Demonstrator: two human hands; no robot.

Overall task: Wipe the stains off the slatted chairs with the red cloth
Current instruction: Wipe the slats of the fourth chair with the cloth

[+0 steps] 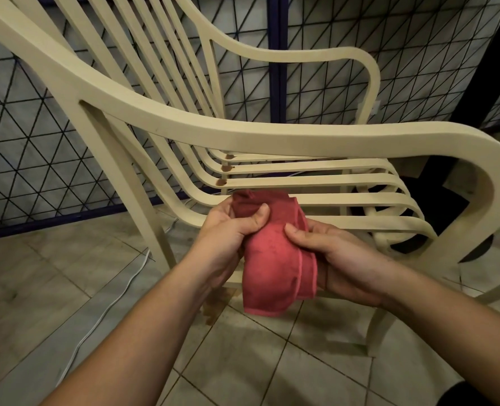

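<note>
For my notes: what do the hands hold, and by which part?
Both hold the red cloth: left hand pinches its bunched top, right hand its side.

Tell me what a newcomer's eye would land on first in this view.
The crumpled red fabric cloth stands out first, gripped between the left hand and the right hand at the centre of the view. Behind it, the cream slatted plastic armchair fills most of the frame. Dark brown stains mark three seat slats near the bend into the backrest, just above the cloth.
</note>
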